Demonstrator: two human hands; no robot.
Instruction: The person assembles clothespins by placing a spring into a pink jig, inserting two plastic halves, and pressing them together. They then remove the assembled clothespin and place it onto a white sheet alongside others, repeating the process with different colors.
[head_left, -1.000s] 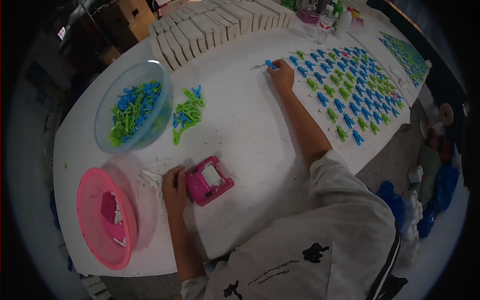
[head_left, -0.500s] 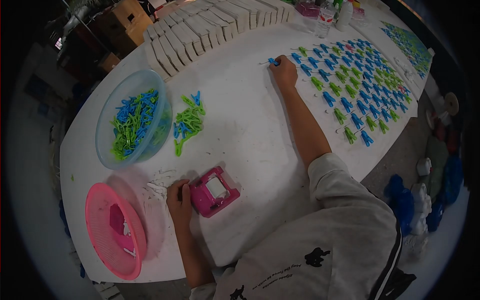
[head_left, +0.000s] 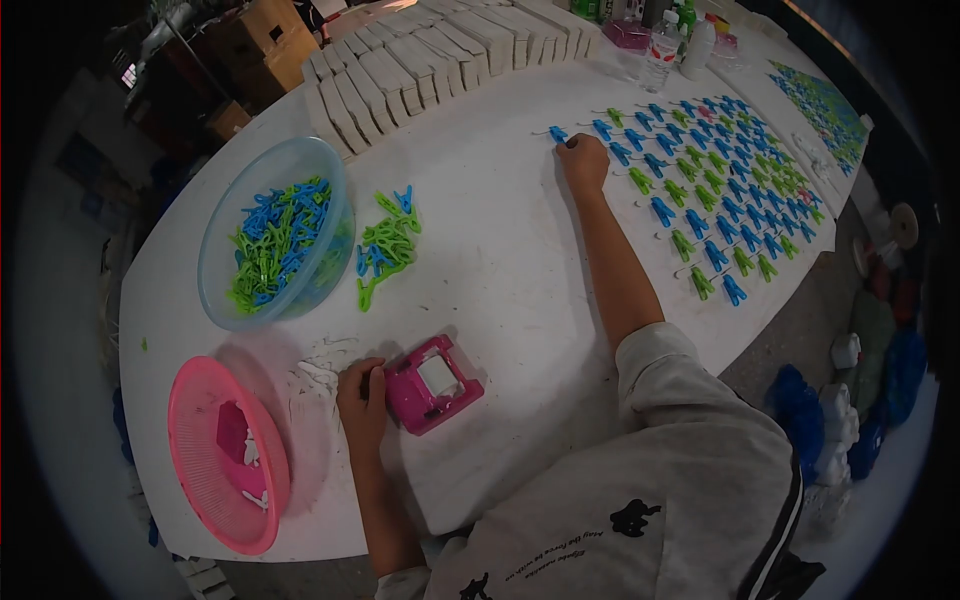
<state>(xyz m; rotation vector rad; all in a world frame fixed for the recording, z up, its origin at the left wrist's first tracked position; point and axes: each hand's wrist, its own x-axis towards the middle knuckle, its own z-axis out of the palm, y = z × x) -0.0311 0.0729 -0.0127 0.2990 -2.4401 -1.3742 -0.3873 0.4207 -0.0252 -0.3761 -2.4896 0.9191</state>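
Note:
My right hand point(head_left: 583, 165) is at the far end of the arm, just below a blue clothespin point(head_left: 557, 133) with a thin white stem. Its fingers are bent with a small gap between thumb and forefinger, and the clothespin lies flat beyond them. My left hand point(head_left: 360, 392) rests on the table with curled fingers, beside a magenta block-shaped holder point(head_left: 431, 390) with a white roll in its middle. What its fingertips hold, if anything, is hidden. Thin white pieces point(head_left: 318, 372) lie left of that hand. Rows of blue and green clothespins point(head_left: 700, 190) cover the right side.
A clear blue bowl point(head_left: 336, 178) holds blue and green clothespins, with a loose pile point(head_left: 386, 240) beside it. A pink basket point(head_left: 215, 500) stands at front left. Stacked white bundles point(head_left: 420, 65) line the back. Bottles stand near a water bottle point(head_left: 660, 55).
My right hand has drawn back slightly from the blue clothespin, which stays on the table. My left hand stays beside the magenta holder. The whole view has shifted a little.

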